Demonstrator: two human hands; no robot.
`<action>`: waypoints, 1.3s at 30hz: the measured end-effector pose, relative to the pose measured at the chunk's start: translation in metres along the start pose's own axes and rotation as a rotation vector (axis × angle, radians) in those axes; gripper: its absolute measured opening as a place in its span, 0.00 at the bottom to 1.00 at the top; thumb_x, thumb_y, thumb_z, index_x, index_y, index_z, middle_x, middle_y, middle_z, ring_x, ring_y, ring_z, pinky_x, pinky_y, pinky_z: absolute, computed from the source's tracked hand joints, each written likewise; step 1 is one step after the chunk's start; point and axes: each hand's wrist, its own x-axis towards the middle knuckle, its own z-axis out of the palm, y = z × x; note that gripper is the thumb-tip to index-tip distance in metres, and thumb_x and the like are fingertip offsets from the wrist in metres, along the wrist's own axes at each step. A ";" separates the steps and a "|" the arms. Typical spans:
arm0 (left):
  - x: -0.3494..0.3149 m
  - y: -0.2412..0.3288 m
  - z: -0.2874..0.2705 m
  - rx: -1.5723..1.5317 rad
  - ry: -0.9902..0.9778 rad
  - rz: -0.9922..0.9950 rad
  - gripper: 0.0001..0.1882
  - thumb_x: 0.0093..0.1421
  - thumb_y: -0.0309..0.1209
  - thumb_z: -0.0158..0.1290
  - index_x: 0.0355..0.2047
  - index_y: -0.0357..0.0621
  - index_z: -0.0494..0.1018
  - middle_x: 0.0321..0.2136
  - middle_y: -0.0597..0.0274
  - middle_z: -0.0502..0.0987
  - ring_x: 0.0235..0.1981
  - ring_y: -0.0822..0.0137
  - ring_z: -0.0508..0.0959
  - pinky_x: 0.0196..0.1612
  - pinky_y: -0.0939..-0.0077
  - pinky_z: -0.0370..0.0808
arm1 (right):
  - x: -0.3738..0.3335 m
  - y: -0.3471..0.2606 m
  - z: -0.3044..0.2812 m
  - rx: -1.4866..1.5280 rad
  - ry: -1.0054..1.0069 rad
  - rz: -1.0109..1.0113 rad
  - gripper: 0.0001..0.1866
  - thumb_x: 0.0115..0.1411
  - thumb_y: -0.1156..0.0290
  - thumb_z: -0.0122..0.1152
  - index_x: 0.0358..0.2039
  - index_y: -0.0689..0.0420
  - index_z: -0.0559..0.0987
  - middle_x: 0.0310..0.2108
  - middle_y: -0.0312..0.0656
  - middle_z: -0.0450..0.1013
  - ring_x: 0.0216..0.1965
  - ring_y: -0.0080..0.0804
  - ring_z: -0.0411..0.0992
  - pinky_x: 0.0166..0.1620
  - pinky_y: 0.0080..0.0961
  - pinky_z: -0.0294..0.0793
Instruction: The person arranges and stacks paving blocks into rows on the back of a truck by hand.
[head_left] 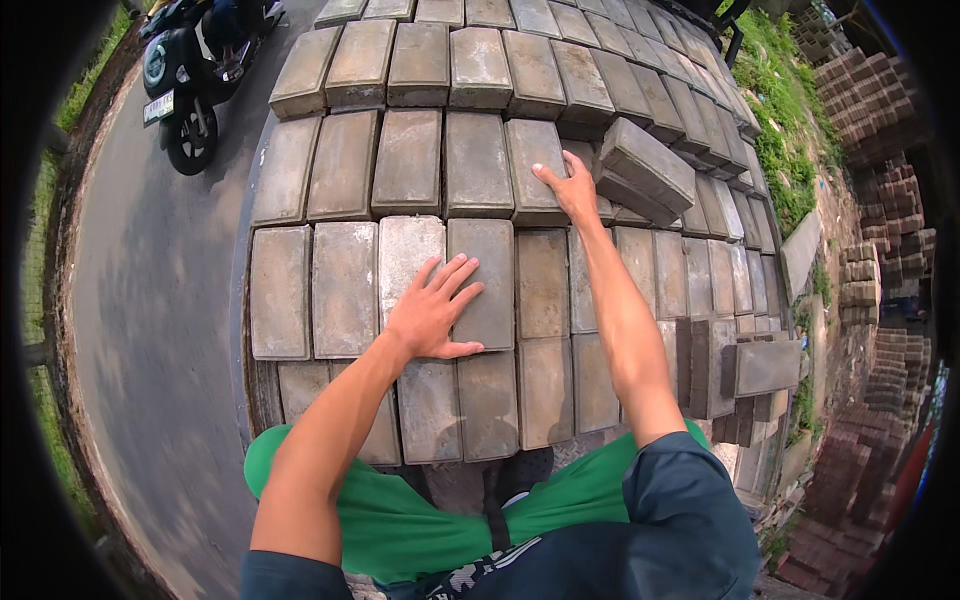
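Note:
My left hand (437, 308) lies flat with its fingers spread across two grey concrete paving blocks, a darker paving block (492, 315) and a pale, whitish one (410, 248). Farther up and to the right, my right hand (573, 190) holds the right edge of another paving block (532, 150). Its thumb rests on the top face, and the other fingers curl over the side, partly hidden in the gap. Just right of that hand, a loose paving block (648, 170) sits tilted on top of the rows.
Blocks lie in stepped rows, higher at the back. Several loose blocks (766, 366) are piled at the right. A motor scooter (190, 90) stands on the road (140, 300) at left. Brick stacks (890, 210) and grass (775, 110) lie beyond the right edge.

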 end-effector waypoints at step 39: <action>0.069 0.031 0.017 0.026 -0.051 -0.309 0.43 0.54 0.61 0.59 0.61 0.45 0.68 0.67 0.50 0.61 0.72 0.51 0.55 0.74 0.48 0.44 | -0.017 0.029 -0.160 -0.775 0.174 -0.294 0.41 0.59 0.50 0.67 0.67 0.56 0.65 0.66 0.53 0.61 0.69 0.50 0.56 0.68 0.48 0.55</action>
